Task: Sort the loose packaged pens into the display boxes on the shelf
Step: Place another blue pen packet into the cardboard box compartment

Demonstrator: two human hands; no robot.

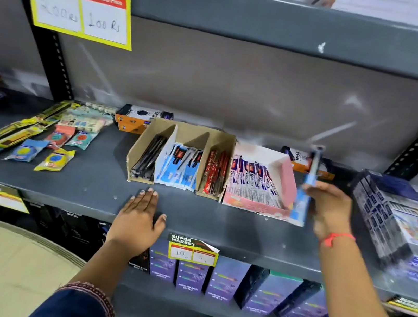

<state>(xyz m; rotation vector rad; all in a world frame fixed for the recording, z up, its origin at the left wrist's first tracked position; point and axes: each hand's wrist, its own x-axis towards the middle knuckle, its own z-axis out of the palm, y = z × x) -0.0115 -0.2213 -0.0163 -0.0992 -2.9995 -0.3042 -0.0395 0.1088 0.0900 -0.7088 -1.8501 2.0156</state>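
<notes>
A brown cardboard display box [193, 129] with three compartments stands on the grey shelf [192, 219]. It holds black pens [148, 157] on the left, blue packaged pens [183, 166] in the middle and red ones [215, 173] on the right. Beside it on the right, a pink box [288, 179] holds white and purple pen packets [253, 182]. My right hand [329, 204] grips a blurred blue packaged pen [313, 169], held upright just right of the pink box. My left hand [140, 218] lies flat on the shelf's front edge, holding nothing.
Loose erasers and long yellow packs [33, 138] lie on the shelf's left part. Orange-and-black boxes [137, 117] sit behind the display boxes. A large blue printed carton [398, 218] stands at the right. Purple boxes [226, 281] fill the shelf below, and a price sign [79, 0] hangs above.
</notes>
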